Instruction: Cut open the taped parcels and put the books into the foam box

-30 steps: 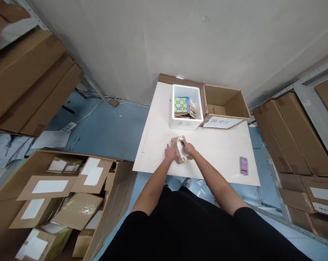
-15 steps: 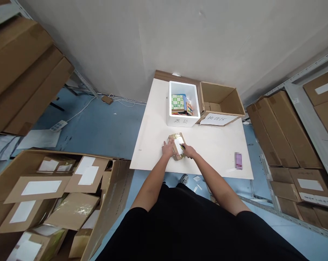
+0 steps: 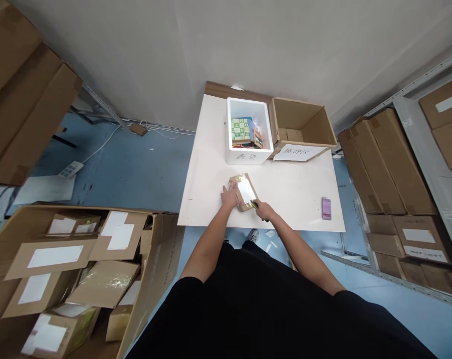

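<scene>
A small flat cardboard parcel (image 3: 245, 191) with a white label and shiny tape lies tilted on the white table (image 3: 207, 154). My left hand (image 3: 230, 194) rests on its left side, fingers spread over the cardboard. In my right hand (image 3: 264, 210) is a yellow-and-black utility knife (image 3: 254, 204), its front end at the parcel's lower right edge. The blade is too small to make out. Behind the parcel stands a white foam box (image 3: 245, 157) with books and other flat items inside.
Right of the foam box is an open cardboard box (image 3: 329, 127) with a handwritten sign (image 3: 298, 152). A blurred purple item (image 3: 326, 208) lies at the table's right. A large carton (image 3: 166, 249) of labelled parcels stands at left. Shelves (image 3: 422, 134) of boxes flank the right side.
My right hand has drawn the knife right and slightly down, from over the label to the parcel's edge. My left hand stays on the parcel. The whole view has shifted a little.
</scene>
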`<state>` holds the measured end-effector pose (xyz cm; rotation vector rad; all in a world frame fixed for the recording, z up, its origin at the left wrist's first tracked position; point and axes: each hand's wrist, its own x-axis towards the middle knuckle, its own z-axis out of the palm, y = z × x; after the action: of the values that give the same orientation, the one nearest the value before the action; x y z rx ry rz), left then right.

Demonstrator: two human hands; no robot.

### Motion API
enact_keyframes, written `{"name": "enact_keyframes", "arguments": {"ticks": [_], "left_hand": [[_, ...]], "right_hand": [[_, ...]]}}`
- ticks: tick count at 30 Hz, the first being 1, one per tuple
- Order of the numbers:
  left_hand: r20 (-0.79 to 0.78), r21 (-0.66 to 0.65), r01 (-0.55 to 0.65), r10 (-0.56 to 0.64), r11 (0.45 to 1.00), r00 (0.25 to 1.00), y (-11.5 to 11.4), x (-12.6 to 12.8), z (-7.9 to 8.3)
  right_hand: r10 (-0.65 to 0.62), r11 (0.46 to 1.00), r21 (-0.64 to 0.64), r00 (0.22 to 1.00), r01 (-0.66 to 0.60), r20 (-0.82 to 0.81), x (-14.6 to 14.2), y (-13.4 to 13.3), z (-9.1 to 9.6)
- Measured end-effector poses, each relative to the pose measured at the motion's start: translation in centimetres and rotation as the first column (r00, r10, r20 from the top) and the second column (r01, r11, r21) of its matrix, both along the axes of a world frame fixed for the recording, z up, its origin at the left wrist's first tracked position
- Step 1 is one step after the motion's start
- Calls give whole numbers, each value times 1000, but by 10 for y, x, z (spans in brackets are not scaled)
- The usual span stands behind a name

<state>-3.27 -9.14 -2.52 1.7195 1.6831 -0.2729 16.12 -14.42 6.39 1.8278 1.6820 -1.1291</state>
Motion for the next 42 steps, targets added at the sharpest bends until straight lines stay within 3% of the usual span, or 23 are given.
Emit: {"name": "enact_keyframes", "arguments": {"ticks": [12,16,21,28,32,42], "left_hand": [[16,-22,-9,9,1000,1000,2,3,3],[39,-14,-11,12,1000,999,1,3,1],[20,-24,-10,11,1000,1000,1,3,-1],[31,-18,-19,20,1000,999,1,5,-1],[24,-23,-18,19,1000,1000,1,6,-1],[13,-23,-38,38,999,999,2,6,-3]], "right_hand": [[-7,998,56,1000,7,3,30,-39,-6],[-123,975,177,991,131,-59,25,-26,-7],[-26,979,204,1000,26,-2,3,-3,-17],[14,965,261,999,-1,-49,16,-14,-32],[14,962,273,998,2,-56,10,-10,-36],[56,978,197,996,-68,65,-10,-4,-31]]}}
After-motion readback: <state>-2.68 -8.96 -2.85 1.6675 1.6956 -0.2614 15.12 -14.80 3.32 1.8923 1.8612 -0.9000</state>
